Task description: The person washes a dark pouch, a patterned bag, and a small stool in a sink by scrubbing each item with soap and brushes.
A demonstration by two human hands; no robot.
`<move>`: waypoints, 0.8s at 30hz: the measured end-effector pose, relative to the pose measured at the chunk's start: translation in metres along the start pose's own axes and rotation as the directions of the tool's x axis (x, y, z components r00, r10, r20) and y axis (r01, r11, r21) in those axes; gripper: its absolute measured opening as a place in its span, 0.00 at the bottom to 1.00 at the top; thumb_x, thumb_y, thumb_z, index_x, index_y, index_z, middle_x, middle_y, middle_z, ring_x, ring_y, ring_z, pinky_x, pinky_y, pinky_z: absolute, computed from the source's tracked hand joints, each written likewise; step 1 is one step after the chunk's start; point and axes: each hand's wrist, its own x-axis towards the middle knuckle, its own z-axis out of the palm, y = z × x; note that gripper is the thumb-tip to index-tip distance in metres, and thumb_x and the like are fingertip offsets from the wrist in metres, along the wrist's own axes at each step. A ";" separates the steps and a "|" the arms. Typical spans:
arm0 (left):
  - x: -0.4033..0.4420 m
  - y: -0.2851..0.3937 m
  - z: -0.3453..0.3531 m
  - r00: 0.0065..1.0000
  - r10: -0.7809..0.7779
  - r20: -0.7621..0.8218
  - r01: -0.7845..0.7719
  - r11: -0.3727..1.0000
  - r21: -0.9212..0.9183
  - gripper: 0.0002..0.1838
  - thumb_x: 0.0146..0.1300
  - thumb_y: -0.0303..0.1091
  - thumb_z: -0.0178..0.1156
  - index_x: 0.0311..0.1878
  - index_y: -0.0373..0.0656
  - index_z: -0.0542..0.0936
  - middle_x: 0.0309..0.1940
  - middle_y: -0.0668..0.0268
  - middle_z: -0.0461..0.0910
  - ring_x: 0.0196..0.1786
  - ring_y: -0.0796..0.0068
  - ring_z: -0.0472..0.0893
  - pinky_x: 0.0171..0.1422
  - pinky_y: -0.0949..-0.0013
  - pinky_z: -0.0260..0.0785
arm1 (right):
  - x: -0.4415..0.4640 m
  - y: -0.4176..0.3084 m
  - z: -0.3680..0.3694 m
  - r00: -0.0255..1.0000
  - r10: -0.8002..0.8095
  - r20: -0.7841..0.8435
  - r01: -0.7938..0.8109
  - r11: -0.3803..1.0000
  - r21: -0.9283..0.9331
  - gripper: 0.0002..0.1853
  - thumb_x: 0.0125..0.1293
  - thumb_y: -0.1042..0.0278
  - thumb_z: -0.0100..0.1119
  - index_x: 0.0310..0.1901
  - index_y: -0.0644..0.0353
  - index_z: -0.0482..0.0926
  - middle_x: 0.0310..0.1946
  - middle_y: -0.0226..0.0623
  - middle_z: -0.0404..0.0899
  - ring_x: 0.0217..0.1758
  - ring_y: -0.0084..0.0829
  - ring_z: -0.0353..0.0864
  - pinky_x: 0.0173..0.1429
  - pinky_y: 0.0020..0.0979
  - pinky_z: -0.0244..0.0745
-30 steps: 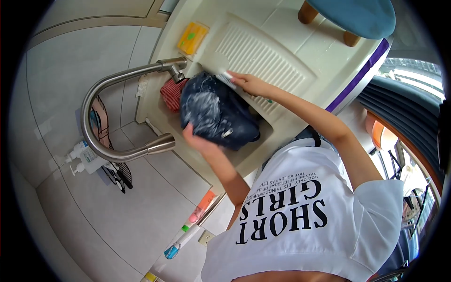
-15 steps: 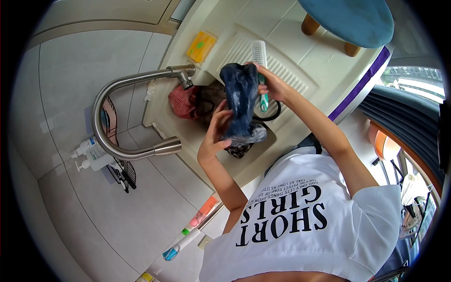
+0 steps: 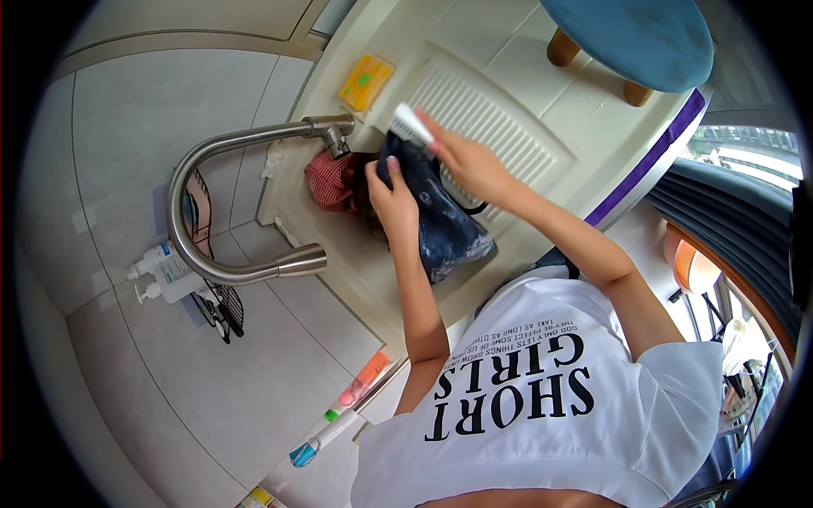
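Observation:
Wet dark blue cloth [image 3: 445, 224] with white suds hangs over the sink basin [image 3: 364, 271]. My left hand [image 3: 394, 199] grips its upper left part, fingers wrapped round the fabric. A brush [image 3: 412, 124] with a white head is in my right hand [image 3: 474, 165], and its bristles lie against the cloth's upper end. The brush's handle is hidden by my fingers. Red striped cloth [image 3: 330, 182] lies in the basin's far left corner, beside a brown item that is partly covered.
A curved metal faucet [image 3: 182, 195] reaches out on the left. Yellow soap [image 3: 366, 83] sits behind the basin, near the ribbed washboard [image 3: 487, 118]. A blue stool [image 3: 639, 38] stands at the upper right. Pump bottles [image 3: 174, 275] are at the left.
The dark cloth was spread low, then lifted and bunched; now it hangs stretched toward the lower right. My left hand moved up along it, and the brush has tilted onto the cloth.

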 end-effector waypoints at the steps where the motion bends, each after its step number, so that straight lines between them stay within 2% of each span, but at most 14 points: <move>1: 0.008 -0.015 0.004 0.994 0.056 -0.089 -0.059 0.998 -0.026 0.19 0.64 0.44 0.45 0.38 0.32 0.68 0.31 0.50 0.72 0.36 0.56 0.71 0.46 0.63 0.61 | -0.005 0.001 0.014 0.999 -0.039 -0.011 0.039 0.997 0.064 0.27 0.65 0.65 0.40 0.65 0.41 0.48 0.48 0.49 0.70 0.43 0.47 0.74 0.48 0.34 0.67; 4: 0.011 -0.033 0.007 0.991 -0.054 -0.124 0.029 0.980 -0.195 0.22 0.64 0.46 0.45 0.41 0.30 0.69 0.33 0.52 0.73 0.38 0.63 0.72 0.47 0.66 0.62 | -0.017 0.006 0.030 0.985 -0.169 0.041 0.172 0.982 -0.075 0.27 0.63 0.68 0.44 0.63 0.43 0.52 0.36 0.46 0.75 0.35 0.44 0.76 0.42 0.33 0.69; 7: -0.001 -0.039 0.013 0.995 -0.083 -0.060 0.051 0.908 -0.416 0.25 0.64 0.48 0.43 0.42 0.28 0.70 0.36 0.56 0.75 0.39 0.69 0.72 0.48 0.67 0.62 | 0.017 0.004 0.015 0.998 -0.019 0.058 0.021 0.999 -0.041 0.26 0.63 0.67 0.44 0.63 0.40 0.54 0.33 0.48 0.75 0.30 0.47 0.75 0.38 0.32 0.69; 8: -0.005 -0.035 0.012 0.991 -0.121 -0.052 0.093 0.920 -0.380 0.31 0.63 0.53 0.44 0.48 0.26 0.68 0.44 0.55 0.73 0.45 0.70 0.73 0.52 0.70 0.63 | 0.013 0.002 0.020 0.998 -0.024 0.058 0.026 0.999 -0.034 0.26 0.63 0.67 0.44 0.63 0.40 0.54 0.33 0.48 0.75 0.30 0.47 0.75 0.38 0.32 0.69; 10: 0.001 -0.058 0.003 0.968 -0.214 -0.134 0.135 0.888 -0.439 0.32 0.61 0.55 0.44 0.47 0.27 0.69 0.44 0.54 0.73 0.44 0.69 0.74 0.49 0.69 0.65 | -0.004 0.000 0.037 0.975 -0.198 0.101 0.179 0.968 0.177 0.26 0.63 0.67 0.45 0.62 0.40 0.55 0.33 0.49 0.75 0.30 0.46 0.75 0.38 0.32 0.69; 11: 0.002 -0.070 -0.004 0.961 -0.254 -0.110 0.156 0.825 -0.544 0.34 0.60 0.58 0.43 0.47 0.28 0.69 0.43 0.53 0.73 0.43 0.69 0.74 0.46 0.68 0.67 | -0.013 0.004 0.047 0.969 -0.149 0.199 0.120 0.981 0.152 0.25 0.62 0.67 0.45 0.62 0.40 0.56 0.33 0.49 0.75 0.30 0.46 0.75 0.39 0.33 0.69; 14: -0.012 -0.065 -0.003 0.920 -0.375 -0.119 0.239 0.773 -0.588 0.32 0.63 0.54 0.41 0.49 0.28 0.68 0.46 0.52 0.72 0.47 0.67 0.72 0.53 0.67 0.63 | -0.011 0.031 0.070 0.955 -0.278 0.102 0.261 0.954 0.147 0.22 0.63 0.63 0.45 0.60 0.43 0.61 0.23 0.51 0.73 0.24 0.48 0.73 0.31 0.36 0.68; 15: -0.017 -0.057 -0.002 0.929 -0.347 -0.127 0.229 0.811 -0.539 0.32 0.63 0.54 0.41 0.50 0.27 0.67 0.49 0.53 0.70 0.51 0.67 0.70 0.55 0.68 0.61 | -0.001 0.025 0.066 0.979 -0.190 0.078 0.178 0.975 0.132 0.21 0.63 0.63 0.45 0.59 0.44 0.61 0.24 0.51 0.73 0.25 0.47 0.73 0.31 0.36 0.68; 16: -0.019 -0.059 0.004 0.955 -0.228 -0.191 0.106 0.861 -0.498 0.31 0.64 0.53 0.41 0.49 0.27 0.68 0.46 0.53 0.72 0.48 0.67 0.72 0.53 0.68 0.63 | 0.009 0.014 0.059 0.993 -0.102 0.051 0.096 0.989 0.115 0.21 0.63 0.63 0.45 0.59 0.45 0.62 0.24 0.50 0.74 0.25 0.47 0.74 0.31 0.36 0.68; 17: -0.018 -0.061 0.000 0.948 -0.255 -0.190 0.144 0.876 -0.461 0.30 0.64 0.52 0.41 0.49 0.27 0.68 0.44 0.53 0.73 0.46 0.67 0.73 0.52 0.68 0.63 | 0.006 0.006 0.059 0.994 -0.083 0.074 0.079 0.995 0.064 0.21 0.63 0.64 0.44 0.59 0.45 0.62 0.24 0.48 0.75 0.26 0.47 0.74 0.31 0.37 0.69; 18: -0.012 -0.063 -0.007 0.940 -0.280 -0.194 0.177 0.888 -0.425 0.29 0.64 0.51 0.41 0.48 0.27 0.68 0.42 0.53 0.74 0.44 0.67 0.74 0.51 0.68 0.64 | -0.004 0.013 0.074 0.967 -0.256 0.007 0.252 0.956 0.153 0.21 0.63 0.63 0.44 0.59 0.44 0.61 0.23 0.48 0.75 0.25 0.48 0.74 0.30 0.38 0.69; 19: -0.001 -0.095 -0.012 0.934 -0.279 -0.223 0.138 0.858 -0.496 0.27 0.65 0.49 0.42 0.48 0.27 0.68 0.38 0.53 0.75 0.40 0.67 0.75 0.49 0.67 0.65 | -0.017 0.004 0.070 0.970 -0.213 0.118 0.202 0.974 0.098 0.21 0.63 0.62 0.44 0.59 0.42 0.62 0.23 0.48 0.75 0.23 0.47 0.74 0.29 0.39 0.69; 21: 0.001 -0.115 -0.015 0.931 -0.340 -0.133 0.233 0.835 -0.499 0.24 0.65 0.44 0.43 0.51 0.29 0.65 0.45 0.52 0.71 0.45 0.66 0.73 0.49 0.67 0.65 | -0.031 -0.002 0.073 0.954 -0.121 0.274 0.137 0.990 -0.039 0.21 0.62 0.61 0.46 0.58 0.38 0.63 0.22 0.48 0.74 0.22 0.46 0.74 0.27 0.41 0.68; 24: -0.004 -0.103 0.000 0.893 -0.441 -0.088 0.346 0.799 -0.492 0.23 0.66 0.40 0.42 0.57 0.32 0.61 0.55 0.52 0.65 0.54 0.63 0.69 0.54 0.67 0.62 | -0.008 0.012 0.083 0.980 -0.124 0.154 0.143 0.983 -0.118 0.21 0.61 0.60 0.46 0.57 0.38 0.64 0.21 0.47 0.74 0.21 0.46 0.74 0.26 0.41 0.67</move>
